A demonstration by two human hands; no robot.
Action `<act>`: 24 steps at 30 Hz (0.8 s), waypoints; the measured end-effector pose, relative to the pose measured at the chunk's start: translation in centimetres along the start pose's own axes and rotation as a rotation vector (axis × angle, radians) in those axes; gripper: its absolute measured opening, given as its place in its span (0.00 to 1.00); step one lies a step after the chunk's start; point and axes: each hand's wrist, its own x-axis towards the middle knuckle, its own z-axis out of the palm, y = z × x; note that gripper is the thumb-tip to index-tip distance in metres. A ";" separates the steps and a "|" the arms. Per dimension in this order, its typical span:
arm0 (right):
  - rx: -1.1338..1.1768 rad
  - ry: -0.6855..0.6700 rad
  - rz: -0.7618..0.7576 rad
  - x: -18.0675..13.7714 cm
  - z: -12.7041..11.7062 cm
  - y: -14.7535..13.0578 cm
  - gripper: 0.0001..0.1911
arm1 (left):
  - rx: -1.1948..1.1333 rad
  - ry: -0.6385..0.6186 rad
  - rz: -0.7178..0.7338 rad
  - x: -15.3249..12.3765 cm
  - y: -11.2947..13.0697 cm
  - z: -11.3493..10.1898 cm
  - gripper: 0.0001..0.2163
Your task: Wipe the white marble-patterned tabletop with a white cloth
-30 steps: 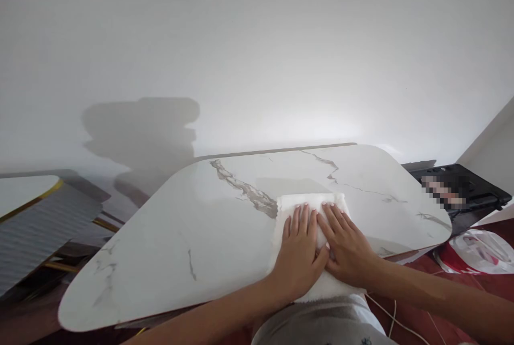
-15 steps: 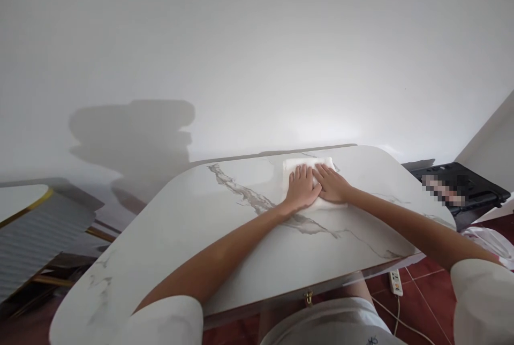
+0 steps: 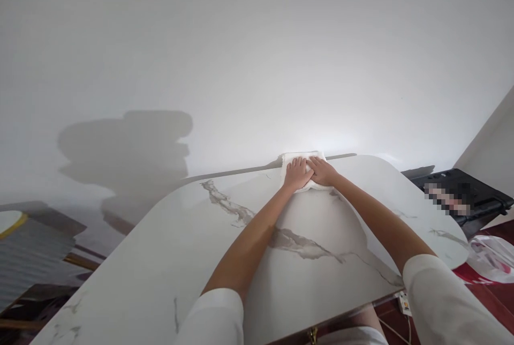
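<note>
A folded white cloth [image 3: 296, 156] lies at the far edge of the white marble table [image 3: 160, 259], against the wall. My left hand [image 3: 297, 173] lies flat on it, fingers stretched out and pressing down. My right hand [image 3: 322, 171] lies flat beside it, its fingers overlapping the left hand's edge on the same cloth. Both arms reach straight out across the tabletop, white sleeves at the near edge.
A plain white wall [image 3: 257, 55] stands right behind the table. A black device [image 3: 466, 195] sits to the right, with a plastic bag [image 3: 492, 251] below it on the red floor. A power strip [image 3: 405, 302] lies under the table's edge. Ribbed furniture [image 3: 28, 254] stands at the left.
Both hands have slid the cloth away from me, from the near edge of the table across to its far edge by the wall. My arms are now fully stretched.
</note>
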 end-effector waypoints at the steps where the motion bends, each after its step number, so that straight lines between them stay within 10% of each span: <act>1: 0.001 -0.006 0.000 0.2 0.0 0.0 0.31 | 0.010 0.003 -0.003 0.2 -0.1 0.1 0.23; 24: -0.029 0.053 0.031 -2.1 0.0 2.7 0.30 | 0.004 0.011 0.030 0.5 3.1 0.6 0.25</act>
